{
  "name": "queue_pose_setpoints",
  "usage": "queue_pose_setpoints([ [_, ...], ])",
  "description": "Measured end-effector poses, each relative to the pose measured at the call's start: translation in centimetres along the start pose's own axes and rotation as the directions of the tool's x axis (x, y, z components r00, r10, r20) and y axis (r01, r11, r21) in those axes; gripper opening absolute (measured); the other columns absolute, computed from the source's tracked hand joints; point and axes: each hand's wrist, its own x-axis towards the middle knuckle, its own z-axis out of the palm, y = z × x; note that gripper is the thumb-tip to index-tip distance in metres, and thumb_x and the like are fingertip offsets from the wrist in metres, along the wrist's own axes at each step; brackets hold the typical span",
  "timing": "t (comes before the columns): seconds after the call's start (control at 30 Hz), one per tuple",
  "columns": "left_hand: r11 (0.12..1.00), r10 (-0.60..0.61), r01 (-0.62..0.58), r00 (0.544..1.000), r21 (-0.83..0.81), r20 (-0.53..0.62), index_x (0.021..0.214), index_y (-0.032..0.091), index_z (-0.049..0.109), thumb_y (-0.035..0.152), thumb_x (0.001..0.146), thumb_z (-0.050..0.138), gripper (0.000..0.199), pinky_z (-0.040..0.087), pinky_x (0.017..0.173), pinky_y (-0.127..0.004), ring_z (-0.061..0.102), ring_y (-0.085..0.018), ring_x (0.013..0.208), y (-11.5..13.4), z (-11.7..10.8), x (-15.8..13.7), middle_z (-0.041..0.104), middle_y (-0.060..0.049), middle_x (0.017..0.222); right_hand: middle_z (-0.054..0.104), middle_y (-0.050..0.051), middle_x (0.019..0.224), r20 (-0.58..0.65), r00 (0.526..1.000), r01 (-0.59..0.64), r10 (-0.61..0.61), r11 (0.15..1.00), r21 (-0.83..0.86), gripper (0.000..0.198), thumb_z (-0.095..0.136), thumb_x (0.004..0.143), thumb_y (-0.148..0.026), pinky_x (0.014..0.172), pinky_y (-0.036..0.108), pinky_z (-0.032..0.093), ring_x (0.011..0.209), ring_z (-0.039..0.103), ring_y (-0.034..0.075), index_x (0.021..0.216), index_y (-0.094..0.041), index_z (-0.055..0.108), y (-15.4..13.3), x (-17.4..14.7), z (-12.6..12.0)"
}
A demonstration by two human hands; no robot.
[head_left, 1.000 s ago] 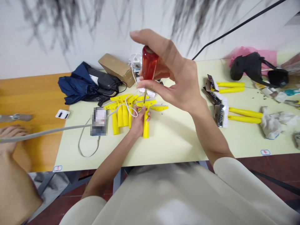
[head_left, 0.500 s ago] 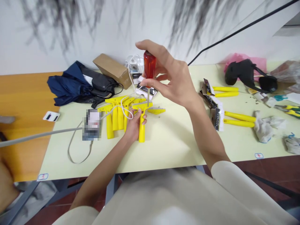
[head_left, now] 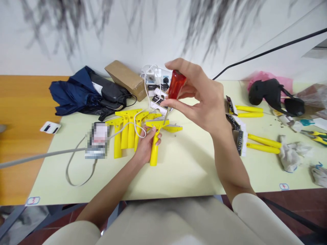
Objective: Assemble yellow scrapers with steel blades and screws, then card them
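My left hand (head_left: 146,144) is closed round a yellow scraper (head_left: 154,149), its handle toward me and its wide head away. In my right hand (head_left: 201,93) is a screwdriver (head_left: 176,84) with a clear red handle, gripped between thumb and fingers. Its shaft leans, with the tip at the right end of the scraper's head; whether it sits in a screw is too small to tell. Behind the head lies a loose yellow piece (head_left: 173,129), a tiny part (head_left: 175,135) near it. Several more yellow scrapers (head_left: 124,132) lie to the left, a white cable (head_left: 122,128) across them.
A phone-like device (head_left: 98,137), partly pixelated, lies left with a grey strap. Behind are a dark blue umbrella (head_left: 74,92), a cardboard box (head_left: 125,79) and black-and-white cards (head_left: 160,98). To the right are packaged yellow-handled items (head_left: 263,143), crumpled bags (head_left: 288,154) and pliers (head_left: 316,136).
The screwdriver has gone from nearly upright to leaning, its handle tipped right along with my right hand. My left hand still holds the scraper. The whole view has shifted slightly.
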Motion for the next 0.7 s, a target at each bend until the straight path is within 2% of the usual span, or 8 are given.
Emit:
queue_pose_setpoints([
  [0.07,1.0,-0.006,0.006,1.0,-0.007,0.0,0.102,0.024,0.055,0.022,0.083,0.099,0.048,0.044,0.051,-0.017,0.066,-0.009,0.072,-0.1,-0.1,0.1,0.064,0.002,0.099,0.073,0.001,0.145,0.029,0.999,0.025,-0.024,1.0,-0.018,0.052,0.078,0.107,-0.041,0.11,0.041,0.071,0.108,0.081,0.024,0.157,-0.038,0.063,-0.5,0.0,-0.4],
  [0.17,0.999,-0.009,0.008,1.0,-0.039,-0.025,0.102,0.024,0.055,0.021,0.081,0.1,0.05,0.043,0.05,-0.018,0.066,-0.01,0.071,-0.2,-0.2,0.2,0.065,0.002,0.098,0.069,0.003,0.154,0.144,0.989,-0.017,0.02,1.0,-0.023,0.059,0.074,0.109,-0.036,0.112,0.05,0.07,0.124,0.078,0.031,0.164,-0.044,0.056,-1.6,0.0,-1.0],
  [0.3,0.998,0.001,-0.003,1.0,-0.067,-0.025,0.098,0.023,0.052,0.02,0.081,0.1,0.051,0.043,0.049,-0.017,0.067,-0.01,0.071,-0.1,-0.2,0.5,0.066,0.002,0.098,0.071,0.003,0.154,0.234,0.972,-0.03,0.021,0.999,0.037,0.054,0.066,0.114,-0.033,0.108,0.053,0.072,0.135,0.076,0.034,0.165,-0.046,0.053,-2.5,-0.1,-1.8],
  [0.4,0.997,0.015,-0.014,1.0,-0.071,0.012,0.099,0.023,0.052,0.021,0.083,0.099,0.05,0.043,0.049,-0.017,0.067,-0.009,0.071,-0.1,-0.3,0.6,0.066,0.002,0.099,0.072,0.003,0.152,0.295,0.956,-0.009,-0.006,0.999,0.05,0.052,0.064,0.115,-0.035,0.105,0.053,0.073,0.133,0.077,0.033,0.165,-0.047,0.053,-2.7,-0.3,-2.3],
  [0.57,0.997,0.027,-0.024,0.999,-0.075,0.038,0.102,0.025,0.05,0.023,0.081,0.101,0.055,0.043,0.049,-0.017,0.067,-0.009,0.072,-0.3,-0.6,0.9,0.065,0.003,0.099,0.075,0.003,0.147,0.384,0.923,0.034,-0.04,0.999,0.023,0.051,0.058,0.118,-0.031,0.11,0.052,0.071,0.125,0.079,0.029,0.167,-0.044,0.055,-3.2,-0.2,-2.6],
  [0.63,0.998,0.024,-0.022,0.999,-0.058,0.042,0.103,0.025,0.049,0.025,0.081,0.101,0.056,0.042,0.05,-0.017,0.067,-0.01,0.072,-0.5,-0.7,0.9,0.065,0.003,0.099,0.078,0.003,0.143,0.365,0.93,0.054,-0.048,0.998,-0.006,0.049,0.061,0.117,-0.031,0.108,0.051,0.071,0.119,0.081,0.028,0.164,-0.043,0.059,-3.3,-0.1,-2.6],
  [0.7,0.999,0.017,-0.015,0.999,-0.049,0.046,0.103,0.025,0.049,0.026,0.081,0.101,0.056,0.041,0.05,-0.017,0.067,-0.01,0.072,-0.5,-0.7,0.8,0.065,0.003,0.097,0.081,0.003,0.135,0.296,0.95,0.124,-0.099,0.99,-0.067,0.043,0.069,0.114,-0.033,0.103,0.048,0.072,0.109,0.083,0.027,0.157,-0.038,0.066,-3.1,0.0,-2.4],
])
